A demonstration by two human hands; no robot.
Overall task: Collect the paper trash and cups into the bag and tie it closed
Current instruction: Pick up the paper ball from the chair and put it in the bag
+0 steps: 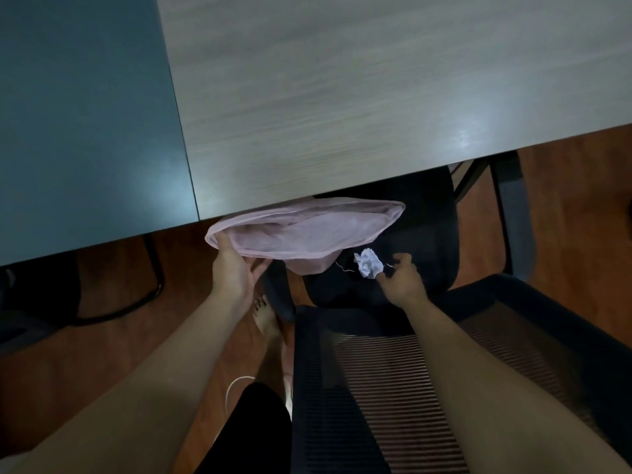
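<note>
Left hand [236, 268] grips the pink bag [307, 230] open below the desk [342, 97] while the right hand [403, 282], its grasp unclear, reaches crumpled paper [367, 265], likely bagged next.

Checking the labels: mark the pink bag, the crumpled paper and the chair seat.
pink bag [307, 234], head view, on its translucent inner wall.
crumpled paper [368, 264], head view, middle of the wad.
chair seat [427, 237], head view, bare dark cushion right of the bag.

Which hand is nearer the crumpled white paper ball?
Right. The right hand has fingertips at the edge of the crumpled white paper ball; the left hand grips the pink plastic bag by its rim, further left.
</note>
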